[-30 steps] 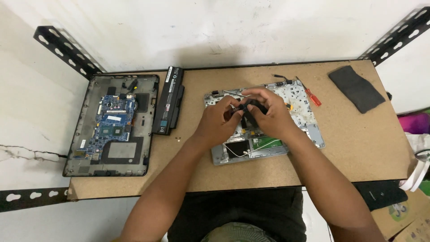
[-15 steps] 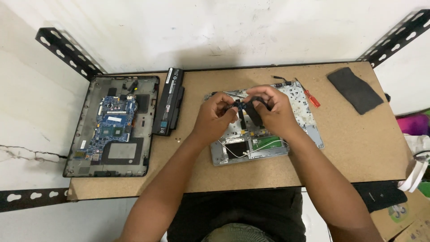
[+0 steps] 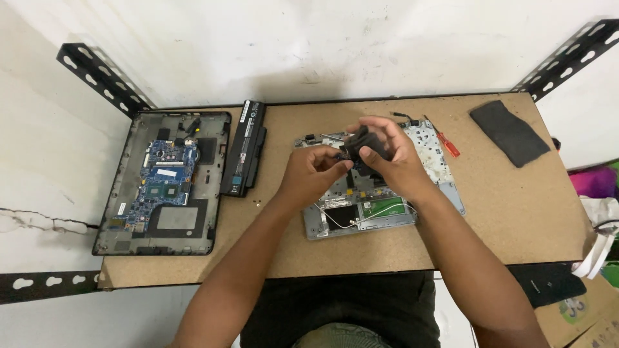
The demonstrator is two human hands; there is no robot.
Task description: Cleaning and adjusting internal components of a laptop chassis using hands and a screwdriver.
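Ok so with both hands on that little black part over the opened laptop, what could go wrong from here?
The small black part, pinched between the left hand and right hand, could slip and drop onto the silver laptop chassis below. The thin white wire near the wrists might snag. The tiny screw lying loose on the table could get lost.

Brown chipboard bench (image 3: 503,212) with laptop base (image 3: 161,183), battery (image 3: 244,156), palmrest chassis (image 3: 380,209), screwdriver (image 3: 445,140), dark cloth (image 3: 509,132).
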